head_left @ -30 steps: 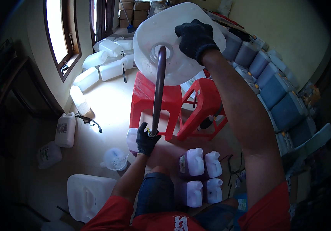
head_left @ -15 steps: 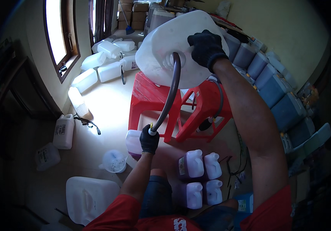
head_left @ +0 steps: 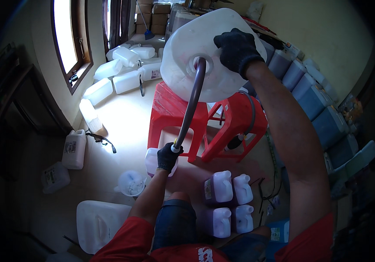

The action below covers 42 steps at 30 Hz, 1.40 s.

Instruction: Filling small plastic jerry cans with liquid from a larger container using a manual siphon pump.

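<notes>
A large translucent white jerrycan (head_left: 181, 48) rests tilted on a red plastic stool (head_left: 174, 105). My right hand (head_left: 238, 51), in a dark glove, is closed on its top, where the handle would be. A dark hose (head_left: 190, 107) runs from the can's round mouth down to my left hand (head_left: 168, 156). That hand, also gloved, is closed around the hose's lower end, next to a pale fitting with a bit of yellow. Just under it stands a small translucent jerrycan (head_left: 151, 162) with pinkish-purple contents. The glove hides this can's opening and the hose tip.
Several purple-filled jerrycans (head_left: 221, 185) stand near my knees. A second red stool (head_left: 231, 115) carries another hose (head_left: 253, 115). At left are a clear measuring jug (head_left: 131, 183) and a big white can (head_left: 100, 222). Empty jerrycans (head_left: 126, 56) pile up behind; filled containers (head_left: 312, 102) line the right wall.
The large jerrycan has tipped slightly and shifted right under my right hand. The hose hangs straighter. My left hand stays over the small jerrycan. The view has moved slightly.
</notes>
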{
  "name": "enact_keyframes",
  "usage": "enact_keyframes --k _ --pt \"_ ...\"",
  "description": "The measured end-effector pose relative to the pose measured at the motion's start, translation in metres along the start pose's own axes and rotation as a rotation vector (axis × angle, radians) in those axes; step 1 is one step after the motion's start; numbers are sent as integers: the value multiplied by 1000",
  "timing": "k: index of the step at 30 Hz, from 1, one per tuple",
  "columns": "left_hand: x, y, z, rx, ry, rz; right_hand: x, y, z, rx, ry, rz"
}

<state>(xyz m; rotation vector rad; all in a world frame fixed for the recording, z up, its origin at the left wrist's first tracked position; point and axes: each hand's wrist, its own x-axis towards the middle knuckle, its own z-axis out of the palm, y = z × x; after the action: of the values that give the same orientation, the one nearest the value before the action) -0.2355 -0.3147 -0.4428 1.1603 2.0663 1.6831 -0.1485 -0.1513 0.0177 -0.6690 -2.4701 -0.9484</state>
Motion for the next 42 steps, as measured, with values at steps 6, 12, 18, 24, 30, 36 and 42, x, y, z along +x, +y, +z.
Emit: enact_keyframes --k 6,12,18,24,30,36,42 --pt "4 -5 -34 15 -357 121 8 -7 -2 7 -6 -11" --pt "20 17 -45 -17 -619 259 20 -26 -15 3 -50 -30" --pt "11 -13 -16 -45 -380 197 25 -30 -15 -1 -67 -36" --pt "7 -16 0 34 -121 157 24 -29 -11 22 -67 35" --pt "3 -12 5 -60 -30 238 22 -23 -13 19 -112 34" --pt "4 -15 4 45 -70 204 21 -25 -12 15 -63 22" --pt "7 -25 11 40 19 179 18 -26 -18 6 -108 14"
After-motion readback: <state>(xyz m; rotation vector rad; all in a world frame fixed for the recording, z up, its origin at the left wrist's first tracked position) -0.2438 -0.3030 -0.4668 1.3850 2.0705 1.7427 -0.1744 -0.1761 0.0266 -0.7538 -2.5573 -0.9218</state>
